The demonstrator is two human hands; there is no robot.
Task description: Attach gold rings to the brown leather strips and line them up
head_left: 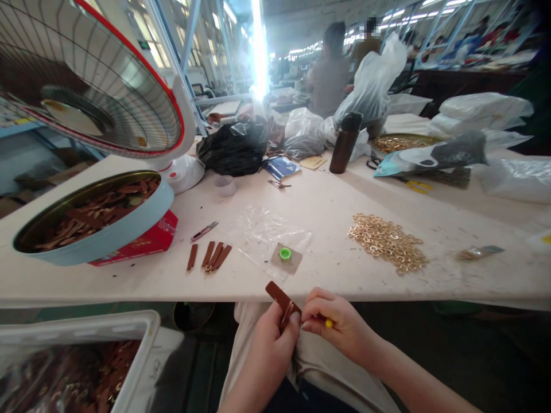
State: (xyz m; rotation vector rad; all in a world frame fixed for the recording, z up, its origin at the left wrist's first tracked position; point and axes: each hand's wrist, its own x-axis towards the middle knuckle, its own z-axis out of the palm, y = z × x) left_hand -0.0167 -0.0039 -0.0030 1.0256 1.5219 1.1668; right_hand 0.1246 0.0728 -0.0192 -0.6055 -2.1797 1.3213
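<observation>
My left hand [272, 339] is closed on a brown leather strap [278, 293], just off the table's front edge and above my lap. Beside it, my right hand [338, 322] pinches a small tool with a yellow end [329, 323]; its working tip is hidden by the fingers at the strap. On the table ahead lie several finished-looking brown strap pieces [220, 258] with gold rings at their ends. A bright green cap [284, 253] rests on a small grey square. To the right spreads a pile of gold rings [387, 241].
At left a round tin [124, 229] of brown strips leans on a red box [159, 238] below a fan [181, 120]. Thread snips [204, 230] lie near it. A black bag [235, 146] and brown cup [342, 150] stand behind. A white crate [150, 330] sits lower left.
</observation>
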